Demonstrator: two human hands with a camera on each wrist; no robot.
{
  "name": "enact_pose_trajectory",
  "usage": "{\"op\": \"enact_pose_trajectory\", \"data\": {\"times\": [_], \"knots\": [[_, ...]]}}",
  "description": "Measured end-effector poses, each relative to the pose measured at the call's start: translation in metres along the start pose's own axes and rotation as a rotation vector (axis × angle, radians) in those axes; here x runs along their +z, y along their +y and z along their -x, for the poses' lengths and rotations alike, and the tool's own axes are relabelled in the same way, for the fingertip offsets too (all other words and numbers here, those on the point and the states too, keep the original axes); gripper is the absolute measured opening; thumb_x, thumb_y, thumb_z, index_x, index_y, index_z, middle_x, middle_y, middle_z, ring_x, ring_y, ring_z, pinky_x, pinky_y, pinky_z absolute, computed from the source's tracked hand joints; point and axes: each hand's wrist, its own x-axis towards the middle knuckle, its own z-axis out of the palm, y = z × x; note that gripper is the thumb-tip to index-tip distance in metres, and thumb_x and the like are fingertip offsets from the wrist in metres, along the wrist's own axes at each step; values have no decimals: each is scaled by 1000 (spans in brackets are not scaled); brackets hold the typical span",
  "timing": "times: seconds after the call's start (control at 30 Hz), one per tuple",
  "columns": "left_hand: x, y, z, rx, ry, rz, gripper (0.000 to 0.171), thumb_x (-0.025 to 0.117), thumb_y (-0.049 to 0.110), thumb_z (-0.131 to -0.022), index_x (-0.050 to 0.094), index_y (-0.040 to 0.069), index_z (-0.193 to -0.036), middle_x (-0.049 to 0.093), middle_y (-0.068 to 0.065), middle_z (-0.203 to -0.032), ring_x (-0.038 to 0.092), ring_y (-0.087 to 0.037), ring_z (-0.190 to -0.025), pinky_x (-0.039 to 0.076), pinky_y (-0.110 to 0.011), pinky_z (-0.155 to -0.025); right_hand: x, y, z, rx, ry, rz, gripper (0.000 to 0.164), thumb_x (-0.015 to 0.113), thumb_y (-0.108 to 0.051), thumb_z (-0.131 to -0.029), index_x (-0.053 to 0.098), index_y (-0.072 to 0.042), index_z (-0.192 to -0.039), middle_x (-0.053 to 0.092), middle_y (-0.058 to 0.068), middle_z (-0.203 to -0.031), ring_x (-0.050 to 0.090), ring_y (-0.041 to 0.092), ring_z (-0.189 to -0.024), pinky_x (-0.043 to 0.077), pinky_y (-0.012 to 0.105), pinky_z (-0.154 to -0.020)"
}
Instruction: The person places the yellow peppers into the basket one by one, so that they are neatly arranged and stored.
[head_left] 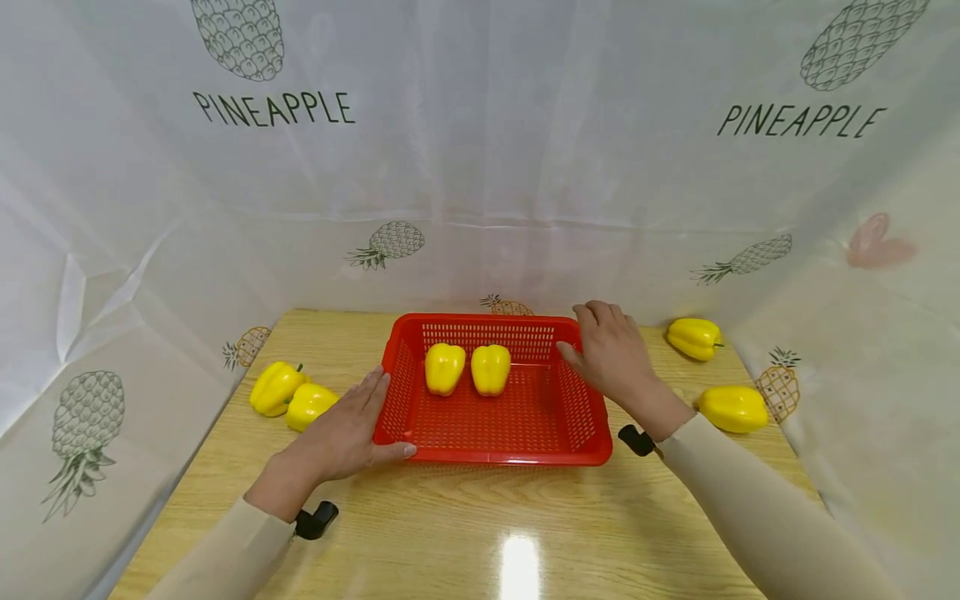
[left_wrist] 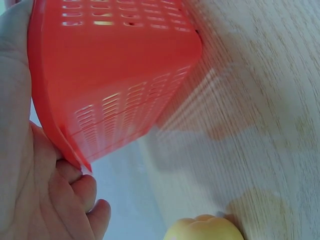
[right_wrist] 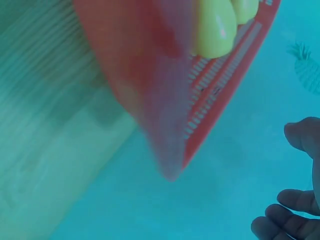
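Left hand (head_left: 341, 433) touches red basket (head_left: 487, 457), fingers extended, right hand (head_left: 611, 354) loose-fingered near its other side, two yellow peppers (head_left: 445, 369) inside

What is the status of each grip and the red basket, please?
Left grip against red basket, left side. Right grip over right rim, holding nothing. Two yellow peppers inside. Nothing visibly blocking it.

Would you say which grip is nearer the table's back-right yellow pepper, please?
The right grip, left of that pepper; the left grip is across the basket.
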Motion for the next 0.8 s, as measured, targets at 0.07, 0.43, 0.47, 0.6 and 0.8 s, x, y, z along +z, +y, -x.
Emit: {"op": "enact_pose_trajectory", "data": {"times": [0.07, 0.43, 0.47, 0.6, 0.8], "knots": [[0, 0, 0, 1, 3, -4, 125, 61, 82, -88, 15, -3, -167, 11, -21, -176, 23, -43, -161, 28, -59, -128, 3, 6, 6, 16, 38, -4, 61, 75, -35, -98, 57, 10, -135, 61, 29, -132, 59, 47, -118, 55, 60, -96], [-3, 1, 2, 1, 1, -1, 128, 56, 87, -86, 14, -3, -167, 10, -21, -176, 23, -45, -160, 29, -60, -127, 23, 43, 47, 187, 194, -15, 57, 77, -25, -95, 56, 20, -122, 58, 38, -117, 57, 53, -103, 56, 60, -85], [-2, 1, 2, 0, 2, 0, 128, 56, 87, -87, 14, -3, -167, 10, -21, -176, 23, -45, -160, 29, -60, -127, 25, 47, 52, 199, 192, -9, 57, 78, -25, -95, 56, 21, -119, 57, 39, -115, 57, 54, -101, 55, 60, -85], [-1, -1, 1, -2, 1, 1, 127, 57, 86, -87, 13, -3, -167, 9, -21, -177, 24, -46, -159, 29, -61, -127, 33, 63, 72, 281, 155, 29, 59, 80, -26, -93, 52, 22, -114, 55, 40, -110, 54, 55, -97, 52, 61, -84], [0, -1, -1, -1, -3, 6, 128, 55, 88, -86, 13, -2, -168, 8, -20, -177, 24, -46, -159, 29, -60, -127, 39, 88, 102, 401, 123, 50, 60, 79, -27, -93, 48, 21, -107, 51, 42, -105, 51, 58, -92, 48, 63, -76]]}}
